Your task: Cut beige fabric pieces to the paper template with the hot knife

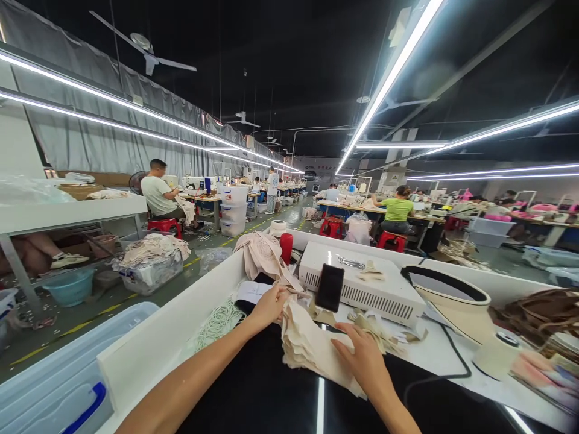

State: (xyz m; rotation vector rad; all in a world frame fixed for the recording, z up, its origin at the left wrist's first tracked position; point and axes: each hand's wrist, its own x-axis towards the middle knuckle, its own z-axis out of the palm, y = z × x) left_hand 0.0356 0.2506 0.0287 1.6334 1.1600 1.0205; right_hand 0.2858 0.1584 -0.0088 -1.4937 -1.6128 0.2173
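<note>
A stack of cream fabric pieces (307, 343) with uneven layered edges lies on the glossy black surface (253, 386) before me. My left hand (270, 306) pinches the stack's upper left corner. My right hand (362, 352) rests at the stack's right side, its fingers spread and the fingertips touching the cloth. Behind the stack a black phone (330, 286) leans against a white metal box (362, 280) with slotted vents. Pale pink fabric (265, 256) is heaped just beyond my left hand. Olive-beige scraps (377, 328) lie beyond my right hand.
Light green cord (217, 325) lies left, near the table's white side wall (172, 325). A red cone (286, 247) stands behind. To the right are a cream round-rimmed piece (456, 301), a thread cone (497, 355) and a black cable (459, 355). Co-workers sit at sewing tables further off.
</note>
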